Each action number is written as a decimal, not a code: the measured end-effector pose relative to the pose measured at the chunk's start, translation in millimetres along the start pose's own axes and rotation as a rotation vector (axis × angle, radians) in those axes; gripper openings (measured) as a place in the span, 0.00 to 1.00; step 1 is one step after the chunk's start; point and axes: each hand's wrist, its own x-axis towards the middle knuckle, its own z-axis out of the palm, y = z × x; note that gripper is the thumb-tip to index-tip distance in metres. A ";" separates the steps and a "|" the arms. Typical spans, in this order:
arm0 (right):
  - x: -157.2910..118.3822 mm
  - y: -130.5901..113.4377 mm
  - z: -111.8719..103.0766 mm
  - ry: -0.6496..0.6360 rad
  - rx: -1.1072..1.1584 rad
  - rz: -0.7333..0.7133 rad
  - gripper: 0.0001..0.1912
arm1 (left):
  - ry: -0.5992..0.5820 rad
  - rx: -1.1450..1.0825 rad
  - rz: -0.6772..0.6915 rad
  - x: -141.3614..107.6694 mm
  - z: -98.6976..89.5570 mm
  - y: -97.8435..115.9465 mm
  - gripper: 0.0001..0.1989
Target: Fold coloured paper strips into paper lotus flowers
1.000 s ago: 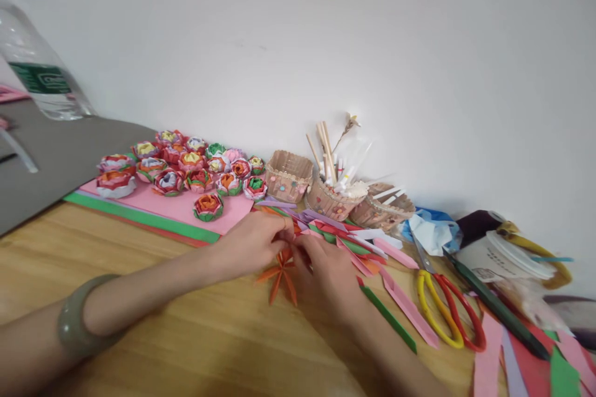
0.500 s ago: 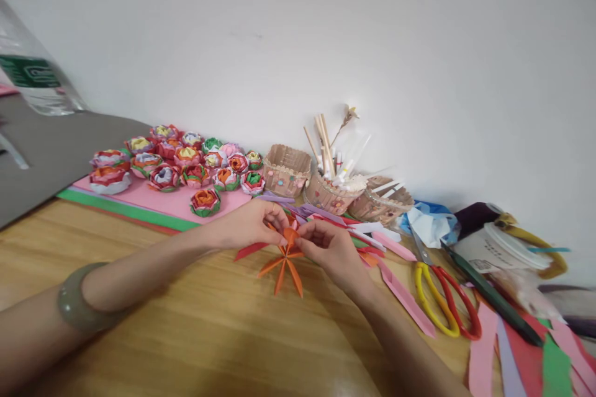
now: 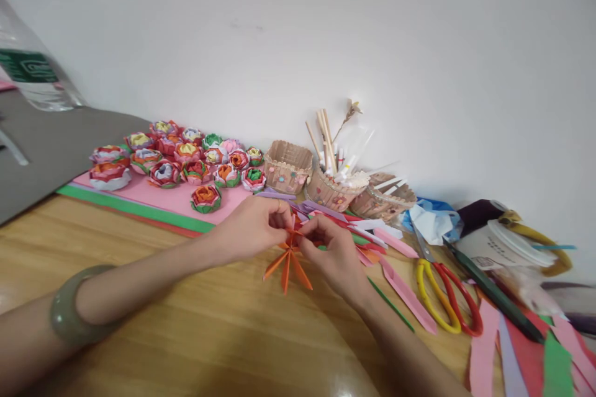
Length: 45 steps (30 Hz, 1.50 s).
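Petals of orange paper [image 3: 287,272] fan out below the pinch, and from my far-off seat I've got both hands right on them, dead centre over the wooden counter [image 3: 186,335]. Left hand [image 3: 251,232]: thumb and fingers drawn narrow, holding the upper part of the orange paper. Right hand [image 3: 333,257]: thumb and forefinger nipped in on the other side, holding the same piece, so the two grips nearly meet. Whether the lower tips touch the wood, I can't tell from up here.

Now the work itself: looks to me like shaping folds near the join, and that wants a light touch. I'd let the left be the anchor, steady by the middle, and give the right the small nudges; squeeze too hard and the paper could crease where it shouldn't. One petal at a time, I'd say, with the spread even, because a twist at the centre might throw the whole fan off.

Just behind, folded strips [image 3: 395,243] crowd up, so I'd mind the knuckles there. Scissors [image 3: 449,298] lie off to the right; paper flowers [image 3: 195,170] sit on a pink sheet [image 3: 153,198] to the left.
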 end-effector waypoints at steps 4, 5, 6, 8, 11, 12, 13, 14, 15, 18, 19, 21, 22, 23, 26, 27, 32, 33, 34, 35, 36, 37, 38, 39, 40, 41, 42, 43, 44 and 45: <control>-3.3 4.4 1.6 0.109 -0.179 -0.162 0.03 | 0.138 0.235 0.118 -5.3 3.8 0.7 0.04; -4.4 5.4 1.5 0.138 -0.225 -0.204 0.03 | 0.115 0.189 0.121 -5.5 3.5 1.5 0.04; -5.4 6.3 1.2 0.166 -0.268 -0.240 0.04 | 0.077 0.099 0.106 -5.1 2.7 2.6 0.04; -6.9 7.4 0.1 0.210 -0.335 -0.307 0.05 | 0.025 -0.153 0.034 -2.7 0.0 5.3 0.04; -6.9 7.5 -1.5 0.237 -0.394 -0.430 0.07 | 0.029 -0.450 -0.086 2.9 -3.8 7.7 0.08; -6.6 7.2 -1.8 0.245 -0.406 -0.473 0.08 | 0.004 -0.488 -0.110 4.6 -4.5 7.4 0.07; -6.3 6.9 -1.9 0.250 -0.418 -0.514 0.08 | -0.035 -0.496 -0.119 5.9 -4.9 6.7 0.07; -6.2 6.4 -1.9 0.259 -0.434 -0.547 0.08 | -0.073 -0.479 -0.121 6.9 -5.1 5.7 0.05; -6.4 5.9 -1.9 0.279 -0.457 -0.569 0.09 | -0.084 -0.452 -0.116 7.3 -5.2 4.4 0.04; -8.0 3.7 -1.6 0.352 -0.498 -0.546 0.10 | 0.053 -0.355 -0.031 6.4 -5.2 0.9 0.01; -8.5 2.8 -1.3 0.358 -0.478 -0.498 0.11 | 0.114 -0.320 0.019 5.5 -5.2 0.0 0.01; -8.7 1.1 -0.4 0.313 -0.372 -0.372 0.10 | 0.183 -0.231 0.140 3.6 -4.7 -1.7 0.02; -8.3 0.4 0.3 0.279 -0.297 -0.312 0.09 | 0.188 -0.181 0.198 2.7 -4.3 -2.7 0.03; -7.6 -0.1 1.1 0.252 -0.223 -0.263 0.08 | 0.186 -0.131 0.250 1.9 -3.7 -3.8 0.04; -5.1 -0.2 2.7 0.207 -0.105 -0.214 0.06 | 0.181 -0.014 0.371 0.1 -2.3 -7.6 0.05; -4.5 0.1 2.6 0.196 -0.105 -0.219 0.05 | 0.184 0.013 0.397 -0.4 -2.1 -8.8 0.06; -3.3 3.1 -1.8 0.193 -0.165 -0.235 0.05 | 0.202 0.058 0.436 -2.0 -3.2 -10.5 0.08; -3.1 3.8 -2.6 0.196 -0.172 -0.233 0.07 | 0.202 0.055 0.441 -2.0 -3.3 -10.4 0.08; -3.0 4.5 -3.3 0.199 -0.183 -0.233 0.08 | 0.204 0.053 0.447 -1.9 -3.3 -10.6 0.08; -2.8 5.1 -3.6 0.203 -0.198 -0.240 0.09 | 0.206 0.050 0.453 -1.6 -3.0 -11.0 0.08; -2.6 5.6 -3.7 0.212 -0.217 -0.254 0.09 | 0.214 0.048 0.463 -1.3 -2.5 -11.7 0.08; -2.5 5.8 -3.5 0.225 -0.237 -0.271 0.09 | 0.226 0.047 0.475 -0.9 -2.0 -12.8 0.09; -2.6 5.8 -3.2 0.240 -0.253 -0.286 0.07 | 0.239 0.049 0.492 -0.5 -1.3 -14.1 0.09; -2.7 5.6 -2.8 0.255 -0.264 -0.295 0.06 | 0.250 0.053 0.510 -0.2 -0.8 -15.7 0.09; -3.0 5.2 -2.4 0.269 -0.272 -0.300 0.06 | 0.260 0.061 0.526 0.0 -0.3 -17.2 0.09; -3.4 4.7 -2.1 0.278 -0.280 -0.301 0.05 | 0.268 0.072 0.542 0.1 0.0 -18.7 0.09; -3.9 4.1 -1.9 0.282 -0.286 -0.300 0.05 | 0.273 0.084 0.554 0.2 0.2 -20.1 0.10; -4.3 3.7 -1.9 0.283 -0.288 -0.300 0.05 | 0.277 0.096 0.559 0.2 0.4 -21.2 0.10; -4.6 3.4 -2.0 0.284 -0.285 -0.302 0.05 | 0.280 0.105 0.561 0.1 0.5 -22.0 0.10; -4.7 3.4 -2.3 0.283 -0.278 -0.304 0.05 | 0.282 0.110 0.561 0.1 0.5 -22.6 0.10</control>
